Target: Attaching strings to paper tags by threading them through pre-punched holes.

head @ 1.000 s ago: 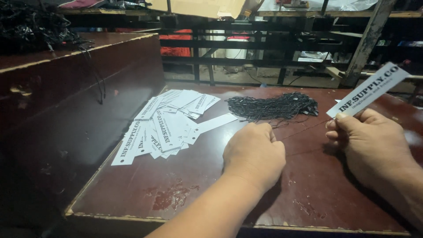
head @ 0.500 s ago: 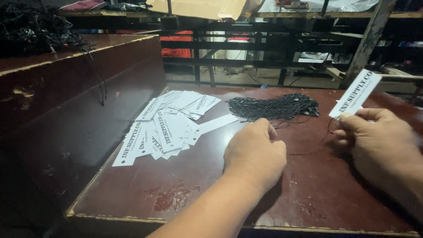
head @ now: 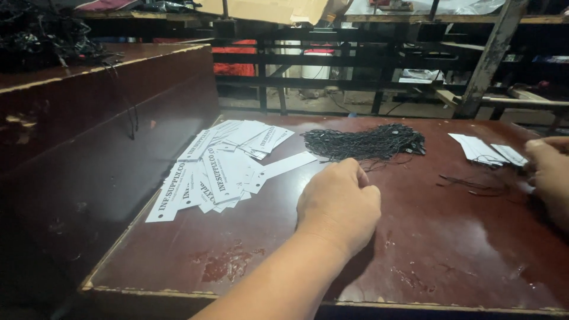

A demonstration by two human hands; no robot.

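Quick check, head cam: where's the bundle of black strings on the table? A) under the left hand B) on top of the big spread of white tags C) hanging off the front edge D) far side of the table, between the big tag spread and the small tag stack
D: the bundle of black strings lies at the far side of the table, right of the spread of white tags and left of the small tag stack, beyond the left hand.

From where I'm watching, the table [head: 450, 261] looks like dark reddish wood with a glossy coat, worn and blotchy near the front edge, the trim chipped pale. The tags [head: 222, 169] are matt white card or stiff paper, smooth and flat. That bundle of strings [head: 364, 143] reads as thin black cord, kinda dull. The small stack of tags [head: 483, 148] on the right looks like the same paper. The post [head: 489, 56] behind looks like rough, scuffed metal.
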